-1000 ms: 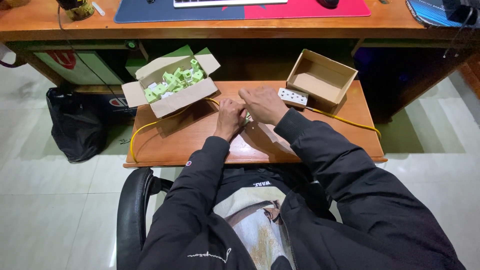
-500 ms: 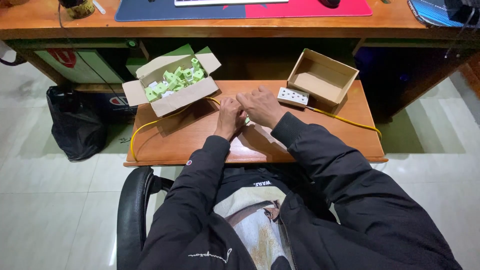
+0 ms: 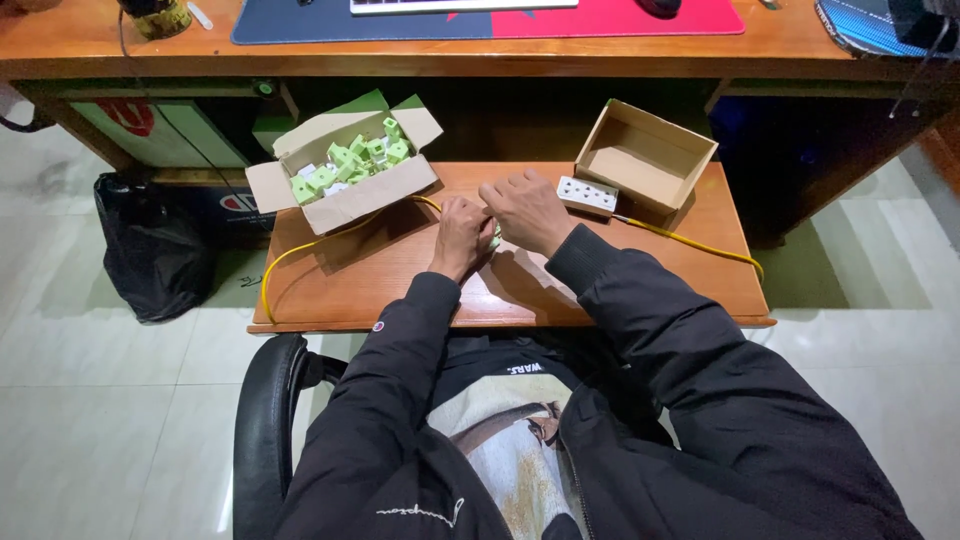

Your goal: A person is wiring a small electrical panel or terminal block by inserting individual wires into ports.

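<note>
Both hands meet at the middle of a low wooden surface (image 3: 400,280), knuckles up and touching each other. The left hand (image 3: 462,235) is curled into a closed grip, and the right hand (image 3: 527,210) bends over it with fingers folded down; between them a small pale green piece (image 3: 496,236) just shows, pinched by the fingers, though which hand bears most of it cannot be told. A yellow cable (image 3: 300,250) runs from under the hands to the left, loops near the surface's front edge, and another stretch leaves to the right toward the far corner. Just beside the right hand lies a white socket strip (image 3: 587,195), touching an empty open box (image 3: 645,158) that stands tilted at the back right. At the back left an open carton (image 3: 340,190) holds a heap of green and white plugs (image 3: 350,165). Behind stands a higher desk (image 3: 100,45) with a blue and red mat (image 3: 500,18) on it. A black bag (image 3: 150,250) sits on the tiled floor to the left, and the person sits in a black chair (image 3: 265,420), wearing a dark jacket.
</note>
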